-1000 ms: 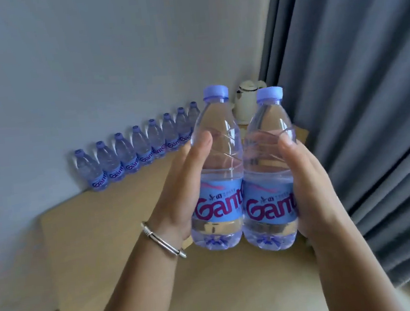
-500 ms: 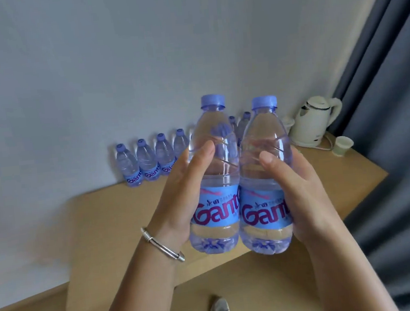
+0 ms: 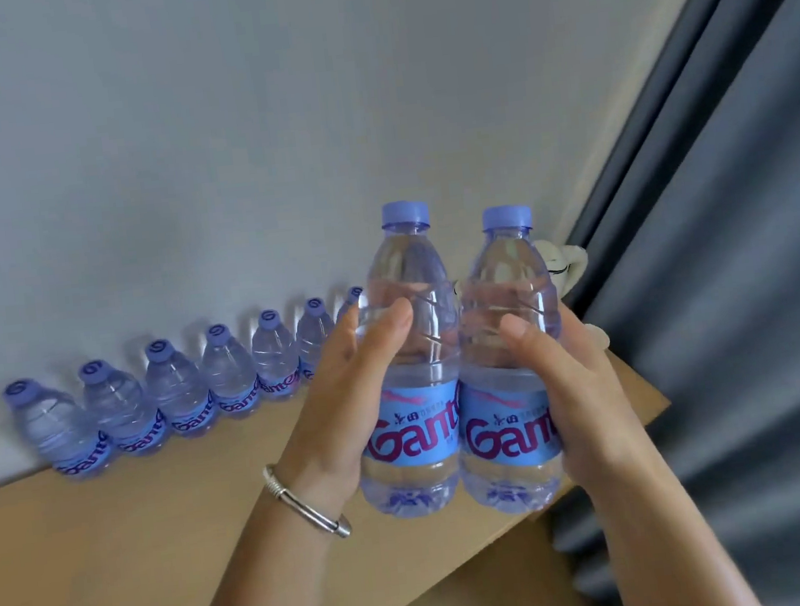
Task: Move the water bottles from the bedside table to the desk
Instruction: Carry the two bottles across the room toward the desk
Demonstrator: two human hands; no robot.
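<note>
Hands carry the load: the left hand (image 3: 349,402) wraps one bottle (image 3: 410,375), the right hand (image 3: 574,383) wraps a second bottle (image 3: 510,380), both upright, touching, above the desk (image 3: 118,554). Set down carelessly, they could topple the row of bottles (image 3: 176,400) along the wall, or clip the kettle (image 3: 561,261) beyond.

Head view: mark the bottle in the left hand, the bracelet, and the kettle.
Bottle in the left hand (image 3: 414,437): head view, on its blue label.
Bracelet (image 3: 306,505): head view, on the silver band at the left wrist.
Kettle (image 3: 562,262): head view, on its cream body behind the right-hand bottle.
</note>
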